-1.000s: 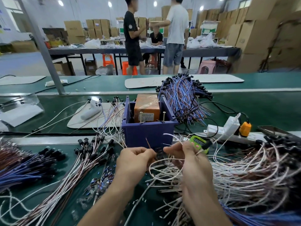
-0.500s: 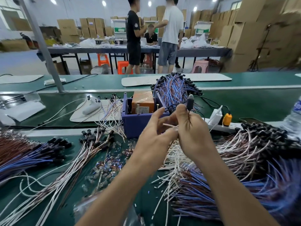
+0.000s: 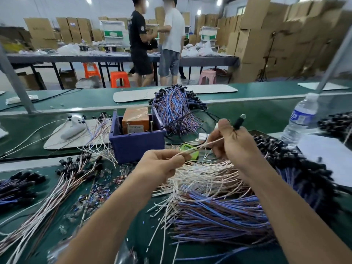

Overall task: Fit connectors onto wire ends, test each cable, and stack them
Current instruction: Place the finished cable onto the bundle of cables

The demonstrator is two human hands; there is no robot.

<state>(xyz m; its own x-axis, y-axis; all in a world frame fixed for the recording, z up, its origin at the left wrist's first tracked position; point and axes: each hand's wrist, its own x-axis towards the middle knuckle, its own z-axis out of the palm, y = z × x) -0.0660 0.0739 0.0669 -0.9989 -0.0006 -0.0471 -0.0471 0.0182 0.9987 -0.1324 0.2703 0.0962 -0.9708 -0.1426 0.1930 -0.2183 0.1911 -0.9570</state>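
I hold one thin white-and-brown cable (image 3: 200, 147) taut between both hands above the bench. My right hand (image 3: 234, 143) grips its end with the black barrel connector (image 3: 239, 121) sticking up past my thumb. My left hand (image 3: 162, 164) pinches the cable's other end. Below lies a heap of white, brown and blue loose wires (image 3: 213, 202) with black connectors to the right. A purple box (image 3: 137, 143) holding an orange tester block (image 3: 135, 119) stands behind my hands. A green meter (image 3: 188, 149) lies partly hidden under the cable.
A bundle of blue-purple cables (image 3: 175, 109) lies behind the box. A water bottle (image 3: 300, 121) stands at right. More cable bundles (image 3: 47, 187) and small loose parts (image 3: 95, 195) lie at left. A white controller (image 3: 73, 127) rests on a pad. Two people stand beyond the bench.
My hands have drawn apart, pulling the cable straight; the left hand dropped lower and left, the right kept the connector raised. The view shifted right, bringing the bottle into sight.
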